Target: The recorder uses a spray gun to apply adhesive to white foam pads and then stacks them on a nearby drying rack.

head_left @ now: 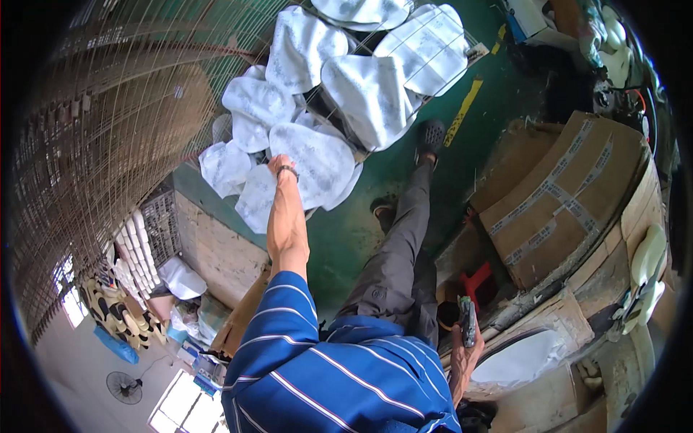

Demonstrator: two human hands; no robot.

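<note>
Above the green floor (346, 249), the left hand (280, 166) touches a silvery sheet (314, 162) towards the wire rack's (216, 48) near edge, grip indeterminable, light edge pressure being advisable against creasing, while the right hand (464, 355) clasps a dark tool (468, 325).

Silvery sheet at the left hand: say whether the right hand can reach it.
Probably not easily: the right hand is beside the striped shirt, holding a dark object, well away from the silvery sheet.

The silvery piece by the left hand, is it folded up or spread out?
Spread out. The silvery piece lies broad beside the left hand, its rounded outline showing and no part visibly doubled over.
</note>
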